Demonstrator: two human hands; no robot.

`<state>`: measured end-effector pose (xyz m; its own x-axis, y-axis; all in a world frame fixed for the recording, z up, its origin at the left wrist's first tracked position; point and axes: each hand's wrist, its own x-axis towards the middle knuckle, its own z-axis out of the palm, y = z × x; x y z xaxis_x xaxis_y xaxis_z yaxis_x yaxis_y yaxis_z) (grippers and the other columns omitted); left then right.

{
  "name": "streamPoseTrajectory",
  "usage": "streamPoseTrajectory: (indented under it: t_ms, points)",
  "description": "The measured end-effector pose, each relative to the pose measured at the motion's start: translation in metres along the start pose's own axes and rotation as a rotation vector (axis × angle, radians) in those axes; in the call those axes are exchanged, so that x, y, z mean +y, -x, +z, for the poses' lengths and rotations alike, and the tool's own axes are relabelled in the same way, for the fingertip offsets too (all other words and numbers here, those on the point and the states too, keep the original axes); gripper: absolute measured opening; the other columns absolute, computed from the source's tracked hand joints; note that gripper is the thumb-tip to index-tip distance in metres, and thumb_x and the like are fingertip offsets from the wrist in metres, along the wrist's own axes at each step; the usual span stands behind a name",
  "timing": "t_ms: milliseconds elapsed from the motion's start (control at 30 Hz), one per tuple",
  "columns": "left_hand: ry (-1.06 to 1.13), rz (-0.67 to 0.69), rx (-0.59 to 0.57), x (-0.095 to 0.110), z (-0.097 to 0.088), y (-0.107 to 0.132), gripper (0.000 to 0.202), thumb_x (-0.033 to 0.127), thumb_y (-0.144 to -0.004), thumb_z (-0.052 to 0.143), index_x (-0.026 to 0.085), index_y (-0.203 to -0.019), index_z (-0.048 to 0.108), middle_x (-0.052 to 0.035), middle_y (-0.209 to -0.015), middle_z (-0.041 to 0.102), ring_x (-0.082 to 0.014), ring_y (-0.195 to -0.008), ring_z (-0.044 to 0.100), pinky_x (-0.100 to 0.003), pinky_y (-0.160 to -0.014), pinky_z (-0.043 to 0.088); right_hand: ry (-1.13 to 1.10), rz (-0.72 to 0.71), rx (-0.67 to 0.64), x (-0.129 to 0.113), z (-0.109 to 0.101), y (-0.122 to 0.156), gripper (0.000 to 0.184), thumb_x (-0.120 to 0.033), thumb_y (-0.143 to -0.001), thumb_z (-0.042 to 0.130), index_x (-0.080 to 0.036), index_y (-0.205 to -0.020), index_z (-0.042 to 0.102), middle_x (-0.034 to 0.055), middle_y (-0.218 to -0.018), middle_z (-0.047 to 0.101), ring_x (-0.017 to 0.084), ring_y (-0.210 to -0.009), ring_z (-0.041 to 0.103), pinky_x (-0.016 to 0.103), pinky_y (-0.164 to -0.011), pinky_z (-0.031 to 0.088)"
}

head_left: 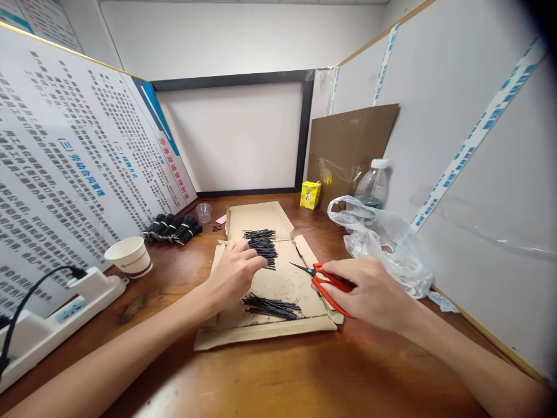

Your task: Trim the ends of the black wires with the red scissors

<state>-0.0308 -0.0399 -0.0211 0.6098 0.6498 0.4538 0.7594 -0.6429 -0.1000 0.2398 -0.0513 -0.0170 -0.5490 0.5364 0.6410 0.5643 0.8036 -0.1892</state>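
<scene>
My left hand (237,266) is closed in a pinch at the near edge of a pile of thin black strips (262,248). The end of one strip pokes out beside its fingertips, which are partly hidden. My right hand (365,290) grips a pair of red-handled scissors (333,284), the slim pointed blades directed left over the cardboard. Nearer to me lies a second, looser bunch of black strips (272,306). Both piles rest on an opened-out cardboard box (300,290) sprinkled with small dark bits.
Tied black bundles (172,226), a clear plastic cup (203,212) and a paper cup (129,257) stand left. A power strip (65,313) runs along the left edge. Right are a yellow carton (310,195), a plastic bottle (373,183) and a clear bag (391,255). Partitions enclose the wooden table (278,377).
</scene>
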Motion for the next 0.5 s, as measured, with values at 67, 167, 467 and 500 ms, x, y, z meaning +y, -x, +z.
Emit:
streamPoseTrajectory:
  t_ms: [67, 167, 467, 500]
  points:
    - [-0.003, -0.042, 0.035, 0.001, 0.000, 0.000, 0.023, 0.007, -0.092, 0.047, 0.017, -0.105, 0.063, -0.0049, -0.077, 0.063, -0.0200, -0.078, 0.045, -0.032, -0.071, 0.032, 0.009, 0.000, -0.002, 0.000, 0.000, -0.001, 0.032, -0.027, -0.090, 0.048, -0.015, -0.066, 0.065, -0.0022, -0.050, 0.053, 0.008, -0.042, 0.040, 0.026, -0.048, 0.030]
    - [-0.027, -0.037, -0.015, 0.002, 0.002, 0.001, 0.023, 0.007, -0.092, 0.046, 0.017, -0.101, 0.064, -0.0058, -0.077, 0.063, -0.0208, -0.080, 0.045, -0.033, -0.072, 0.032, 0.025, 0.005, -0.019, 0.000, 0.000, -0.002, 0.033, -0.027, -0.090, 0.048, -0.015, -0.063, 0.062, -0.0027, -0.049, 0.051, 0.008, -0.043, 0.038, 0.026, -0.048, 0.030]
    - [0.098, -0.151, -0.185, -0.012, 0.020, -0.003, 0.018, 0.011, -0.091, 0.049, 0.015, -0.091, 0.066, -0.0073, -0.085, 0.066, -0.0198, -0.083, 0.058, -0.029, -0.073, 0.043, 0.029, 0.032, -0.030, 0.005, 0.002, -0.001, 0.031, -0.027, -0.090, 0.047, -0.015, -0.068, 0.065, -0.0015, -0.051, 0.055, 0.009, -0.044, 0.045, 0.026, -0.049, 0.031]
    - [0.101, -0.146, -0.200, -0.013, 0.023, -0.006, 0.018, 0.011, -0.091, 0.049, 0.015, -0.088, 0.066, -0.0071, -0.084, 0.066, -0.0193, -0.082, 0.058, -0.028, -0.073, 0.044, 0.034, 0.033, -0.031, 0.005, 0.003, -0.001, 0.031, -0.028, -0.090, 0.047, -0.015, -0.067, 0.064, -0.0014, -0.050, 0.055, 0.009, -0.044, 0.045, 0.026, -0.049, 0.031]
